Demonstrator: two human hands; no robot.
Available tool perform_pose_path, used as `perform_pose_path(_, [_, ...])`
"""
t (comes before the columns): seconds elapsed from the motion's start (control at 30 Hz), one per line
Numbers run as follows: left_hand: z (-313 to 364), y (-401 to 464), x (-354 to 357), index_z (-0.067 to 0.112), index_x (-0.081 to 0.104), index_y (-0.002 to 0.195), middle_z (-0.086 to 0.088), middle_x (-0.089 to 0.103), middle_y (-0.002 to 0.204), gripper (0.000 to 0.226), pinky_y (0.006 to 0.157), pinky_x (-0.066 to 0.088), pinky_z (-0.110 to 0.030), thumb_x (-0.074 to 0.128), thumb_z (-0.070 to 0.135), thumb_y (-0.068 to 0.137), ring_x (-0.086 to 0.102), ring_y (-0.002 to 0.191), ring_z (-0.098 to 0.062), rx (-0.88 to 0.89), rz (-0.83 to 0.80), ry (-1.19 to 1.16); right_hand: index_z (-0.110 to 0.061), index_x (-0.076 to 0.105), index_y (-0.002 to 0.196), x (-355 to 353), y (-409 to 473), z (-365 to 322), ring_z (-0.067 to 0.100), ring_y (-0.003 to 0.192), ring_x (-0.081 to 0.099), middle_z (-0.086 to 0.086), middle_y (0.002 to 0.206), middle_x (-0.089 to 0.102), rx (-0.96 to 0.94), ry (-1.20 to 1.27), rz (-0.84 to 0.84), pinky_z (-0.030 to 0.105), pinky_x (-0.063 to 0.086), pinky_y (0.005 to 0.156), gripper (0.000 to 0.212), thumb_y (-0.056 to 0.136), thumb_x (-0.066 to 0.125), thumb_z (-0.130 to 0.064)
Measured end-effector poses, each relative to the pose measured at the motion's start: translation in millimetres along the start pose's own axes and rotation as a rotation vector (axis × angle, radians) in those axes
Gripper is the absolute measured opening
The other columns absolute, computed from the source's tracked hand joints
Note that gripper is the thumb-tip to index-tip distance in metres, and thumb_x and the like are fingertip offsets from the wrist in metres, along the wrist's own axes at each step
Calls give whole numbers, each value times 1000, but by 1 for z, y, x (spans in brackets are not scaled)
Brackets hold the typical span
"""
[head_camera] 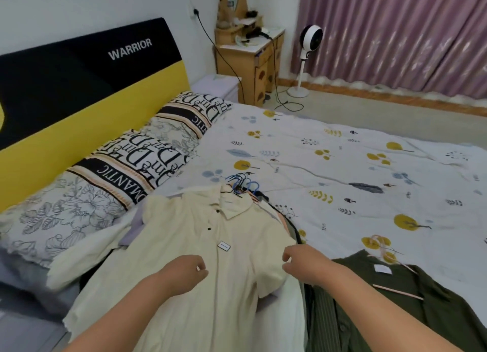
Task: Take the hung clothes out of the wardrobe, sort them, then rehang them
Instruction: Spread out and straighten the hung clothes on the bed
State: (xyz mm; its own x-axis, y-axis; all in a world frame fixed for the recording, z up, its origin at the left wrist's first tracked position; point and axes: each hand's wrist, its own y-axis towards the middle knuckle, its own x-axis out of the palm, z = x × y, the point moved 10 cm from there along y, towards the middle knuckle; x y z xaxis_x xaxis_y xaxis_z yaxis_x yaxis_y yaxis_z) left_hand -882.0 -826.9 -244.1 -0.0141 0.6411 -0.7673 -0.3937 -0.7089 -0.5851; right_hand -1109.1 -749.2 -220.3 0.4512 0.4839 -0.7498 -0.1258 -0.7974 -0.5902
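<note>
A cream short-sleeved shirt (210, 235) lies on top of a pile of hung clothes on the bed, its collar toward several blue hanger hooks (241, 181). My left hand (184, 270) hovers over the shirt's front with fingers loosely curled, holding nothing I can see. My right hand (303, 262) is at the shirt's right sleeve edge, fingers bent toward the fabric; whether it pinches the cloth is unclear. To the right lies a dark green garment (411, 293) on a pink hanger (382, 246).
The bed (342, 154) has a white leaf-print cover with open room at the far right. Printed pillows (126, 167) line the yellow-and-black headboard (79, 93). Beyond stand a wooden dresser (253, 59), a white fan (305, 59) and purple curtains (395, 35).
</note>
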Motion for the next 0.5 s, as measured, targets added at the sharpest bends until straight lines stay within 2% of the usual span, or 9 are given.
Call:
perform_pose_path(0.17, [-42,20,-7,18,54,121,0,56,125,31,78,36,-20,41,33,97,53,111,-15,-104,56,-56,-13,50,126,-14,57,-15,21,110,53,6,127,52,-5,15,74,27,42,81,33,96,41,-22])
perform_pose_path(0.23, [-57,32,-10,18,52,122,0,56,126,32,84,38,-21,41,32,97,52,113,-16,-135,81,-64,-12,50,124,-13,80,-18,21,99,56,7,121,56,0,28,90,27,44,73,32,95,40,-19])
perform_pose_path(0.3, [-67,47,-13,18,51,125,-1,54,129,32,90,38,-22,41,32,97,51,116,-16,-150,100,-73,-11,49,125,-7,104,-20,22,92,55,8,117,58,11,40,96,26,39,63,32,95,40,-17])
perform_pose_path(0.4, [-75,73,-16,18,46,130,-2,50,133,35,94,37,-23,40,31,98,48,120,-17,-136,109,-65,-11,47,128,3,138,-24,24,105,55,9,121,55,28,31,107,26,39,72,35,94,40,-17])
perform_pose_path(0.5, [-82,110,-19,18,39,137,-2,44,139,40,100,35,-23,38,31,98,44,125,-18,-107,128,-61,-12,41,132,10,173,-28,26,115,48,9,127,48,66,25,133,30,42,89,38,95,41,-21])
